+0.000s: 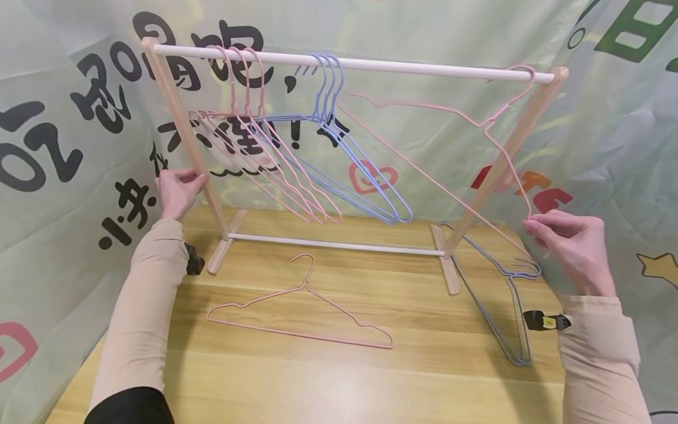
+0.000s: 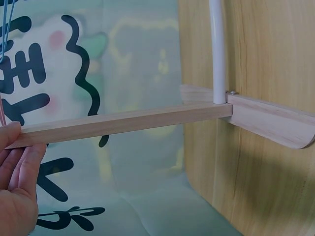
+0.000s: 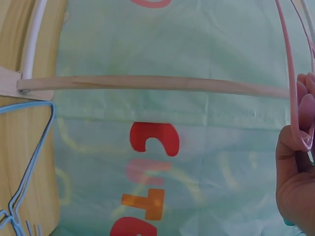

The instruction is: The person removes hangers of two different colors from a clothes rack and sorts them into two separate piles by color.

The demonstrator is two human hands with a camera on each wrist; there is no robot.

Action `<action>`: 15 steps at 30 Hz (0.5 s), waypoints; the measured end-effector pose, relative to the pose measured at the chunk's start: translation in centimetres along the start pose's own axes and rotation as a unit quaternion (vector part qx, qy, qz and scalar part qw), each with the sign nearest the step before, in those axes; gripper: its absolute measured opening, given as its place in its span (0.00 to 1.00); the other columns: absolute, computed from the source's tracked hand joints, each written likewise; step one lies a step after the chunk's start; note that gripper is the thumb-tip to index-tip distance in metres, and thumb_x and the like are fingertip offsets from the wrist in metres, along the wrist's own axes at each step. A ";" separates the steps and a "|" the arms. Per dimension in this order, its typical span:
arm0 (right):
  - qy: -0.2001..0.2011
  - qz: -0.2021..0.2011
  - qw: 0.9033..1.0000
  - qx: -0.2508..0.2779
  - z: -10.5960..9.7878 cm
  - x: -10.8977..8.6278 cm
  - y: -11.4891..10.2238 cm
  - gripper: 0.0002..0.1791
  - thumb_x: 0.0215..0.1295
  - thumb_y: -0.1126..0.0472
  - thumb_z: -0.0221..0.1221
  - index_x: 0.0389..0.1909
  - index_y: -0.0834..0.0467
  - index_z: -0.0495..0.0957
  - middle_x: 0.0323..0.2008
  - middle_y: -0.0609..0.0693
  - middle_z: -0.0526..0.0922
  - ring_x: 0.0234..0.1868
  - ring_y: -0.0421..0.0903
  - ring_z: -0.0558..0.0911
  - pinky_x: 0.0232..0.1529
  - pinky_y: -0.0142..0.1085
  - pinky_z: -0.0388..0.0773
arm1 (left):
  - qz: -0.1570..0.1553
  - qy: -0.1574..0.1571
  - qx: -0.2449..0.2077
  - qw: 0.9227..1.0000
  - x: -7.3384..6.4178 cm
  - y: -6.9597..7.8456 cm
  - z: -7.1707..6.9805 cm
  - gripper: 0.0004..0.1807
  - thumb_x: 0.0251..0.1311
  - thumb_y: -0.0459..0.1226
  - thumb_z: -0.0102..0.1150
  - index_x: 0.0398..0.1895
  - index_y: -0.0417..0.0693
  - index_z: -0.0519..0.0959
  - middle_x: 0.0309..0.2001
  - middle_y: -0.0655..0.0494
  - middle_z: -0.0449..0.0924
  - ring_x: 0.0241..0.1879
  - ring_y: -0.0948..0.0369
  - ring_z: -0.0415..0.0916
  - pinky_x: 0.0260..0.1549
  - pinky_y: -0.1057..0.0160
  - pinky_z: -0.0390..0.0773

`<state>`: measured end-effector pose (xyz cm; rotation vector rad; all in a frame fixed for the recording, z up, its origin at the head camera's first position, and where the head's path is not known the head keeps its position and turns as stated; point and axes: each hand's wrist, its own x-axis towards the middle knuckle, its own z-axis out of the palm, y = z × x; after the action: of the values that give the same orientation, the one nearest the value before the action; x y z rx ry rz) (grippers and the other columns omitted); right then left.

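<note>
The wooden garment rack point(image 1: 424, 68) has its left upright point(image 1: 183, 132) pinched by your left hand point(image 1: 179, 191), likely to steady it. At the rack's right end, your right hand point(image 1: 574, 247) pinches a pink wire hanger point(image 1: 501, 110) by one corner, probably controlling its tilt.

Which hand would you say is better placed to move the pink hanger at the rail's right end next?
Probably the right hand: it pinches that pink hanger by a corner. The left hand grips the left wooden post, at the opposite end from that hanger.
</note>
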<state>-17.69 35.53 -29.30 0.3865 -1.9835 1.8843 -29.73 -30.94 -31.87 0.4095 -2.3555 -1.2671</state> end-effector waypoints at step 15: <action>0.037 -0.035 0.998 0.048 0.4 -0.1 -0.6 0.08 0.55 0.84 0.61 0.34 0.74 0.85 0.24 0.50 0.89 0.18 0.39 0.82 0.18 0.24 0.74 | 0.003 -0.002 -0.014 1.000 -0.1 0.0 -0.1 0.23 0.61 0.44 0.68 0.57 0.44 0.82 0.40 0.68 0.88 0.27 0.84 0.72 0.35 0.79 0.73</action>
<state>-17.40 35.14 -28.81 0.4004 -1.8131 1.9264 -29.64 -30.99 -31.85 0.3895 -2.3379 -1.2990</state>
